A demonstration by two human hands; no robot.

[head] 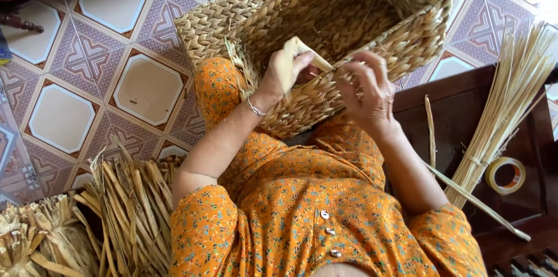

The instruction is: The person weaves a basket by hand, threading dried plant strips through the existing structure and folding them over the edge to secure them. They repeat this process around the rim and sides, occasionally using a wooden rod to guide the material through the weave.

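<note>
On the person's lap sits a big woven basket (325,27), tipped on its side, with nothing inside that shows. Both hands are at its near rim. The left hand (288,70) pinches a flat pale strip (305,53). The right hand (366,88) presses curled fingers on the weave. Dry reeds (511,91) and a tape roll (505,175) lie on the dark counter (465,108). More dry stalks (125,207) lie on the tiled floor (87,68).

left hand (289,70) gripping, right hand (366,88) fingers curled
</note>
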